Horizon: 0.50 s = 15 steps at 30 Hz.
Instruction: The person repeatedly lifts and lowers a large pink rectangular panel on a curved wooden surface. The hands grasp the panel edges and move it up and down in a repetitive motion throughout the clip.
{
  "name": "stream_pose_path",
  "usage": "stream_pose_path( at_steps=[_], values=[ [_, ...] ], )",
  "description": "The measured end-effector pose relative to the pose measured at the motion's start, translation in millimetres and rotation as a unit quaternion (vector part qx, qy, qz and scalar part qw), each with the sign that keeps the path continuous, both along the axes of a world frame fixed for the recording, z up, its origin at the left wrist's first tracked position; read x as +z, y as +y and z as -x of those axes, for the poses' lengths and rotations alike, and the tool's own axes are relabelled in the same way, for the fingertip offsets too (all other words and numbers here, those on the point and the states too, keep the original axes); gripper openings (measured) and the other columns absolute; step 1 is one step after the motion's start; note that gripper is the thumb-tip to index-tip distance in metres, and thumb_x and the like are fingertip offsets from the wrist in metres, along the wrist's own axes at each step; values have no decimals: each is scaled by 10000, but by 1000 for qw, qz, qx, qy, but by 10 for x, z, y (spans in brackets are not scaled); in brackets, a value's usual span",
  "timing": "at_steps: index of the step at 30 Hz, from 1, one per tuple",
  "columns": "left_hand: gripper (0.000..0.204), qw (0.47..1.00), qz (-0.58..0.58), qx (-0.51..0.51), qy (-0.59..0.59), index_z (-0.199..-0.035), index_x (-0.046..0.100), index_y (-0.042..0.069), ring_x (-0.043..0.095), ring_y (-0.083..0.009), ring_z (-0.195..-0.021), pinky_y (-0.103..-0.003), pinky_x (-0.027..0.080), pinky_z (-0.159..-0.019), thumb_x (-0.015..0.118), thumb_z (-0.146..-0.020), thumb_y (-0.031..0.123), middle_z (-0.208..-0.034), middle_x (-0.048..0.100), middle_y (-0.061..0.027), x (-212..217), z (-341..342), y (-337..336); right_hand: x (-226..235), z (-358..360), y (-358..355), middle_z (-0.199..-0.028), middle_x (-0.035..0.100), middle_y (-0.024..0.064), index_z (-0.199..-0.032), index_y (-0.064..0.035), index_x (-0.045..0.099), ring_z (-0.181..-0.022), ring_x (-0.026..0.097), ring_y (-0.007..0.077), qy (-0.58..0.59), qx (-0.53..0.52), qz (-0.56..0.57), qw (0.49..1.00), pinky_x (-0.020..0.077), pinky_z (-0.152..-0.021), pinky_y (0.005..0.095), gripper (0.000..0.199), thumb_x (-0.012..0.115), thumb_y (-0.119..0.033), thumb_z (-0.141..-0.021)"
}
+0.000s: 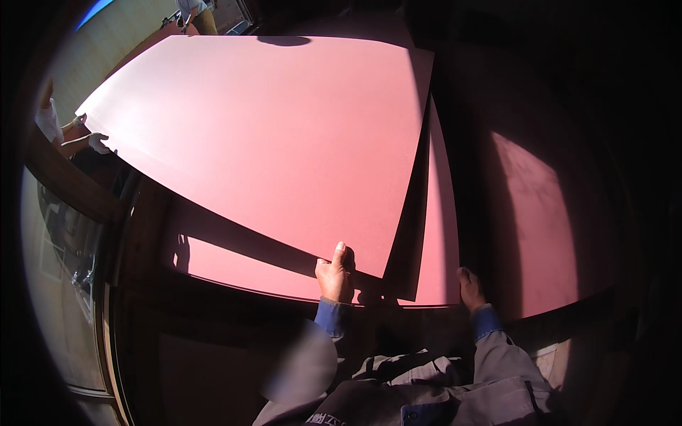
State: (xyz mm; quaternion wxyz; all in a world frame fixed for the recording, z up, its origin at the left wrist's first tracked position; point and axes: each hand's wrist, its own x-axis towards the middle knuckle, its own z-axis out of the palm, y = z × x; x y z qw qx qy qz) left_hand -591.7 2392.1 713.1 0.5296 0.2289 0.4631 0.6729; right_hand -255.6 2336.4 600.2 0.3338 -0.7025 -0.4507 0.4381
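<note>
Mid-lift: left hand (335, 275) grips the top pink sheet's (270, 142) near edge, right hand (470, 287) rests open on the stack (440, 255); next needs a level carry with the co-worker's gloved hand (97, 143) far left.

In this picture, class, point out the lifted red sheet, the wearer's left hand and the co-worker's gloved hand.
lifted red sheet (270, 135), head view, middle of its top face.
left hand (335, 275), head view, back of hand.
co-worker's gloved hand (98, 143), head view, glove's back.

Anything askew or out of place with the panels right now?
The top red panel sits skewed and lifted off the stack, its near corner overhanging. The left hand grips its edge; nothing looks damaged.
</note>
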Motion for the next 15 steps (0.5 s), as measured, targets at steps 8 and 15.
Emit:
stream_pose_path(
  at_steps=[8,15],
  values=[
    [170,995,77,-49,47,-895,561,39,447,-78,-572,-229,358,-529,621,-932,194,-707,515,5,-11,-1504,-1388,-131,-1088,11,-1462,372,204,-1518,-11,57,-1192,505,288,480,-63,0,875,398,-1009,429,977,387,-698,-906],
    [245,982,145,-115,46,-778,505,72,398,-83,-557,-246,307,-511,618,-936,221,-657,455,11,-927,-2452,-2572,-437,-1940,163,-1590,-27,194,-1476,28,-141,-1474,49,291,557,-60,-22,828,95,-1182,429,1244,486,-792,-782]
  ],
)
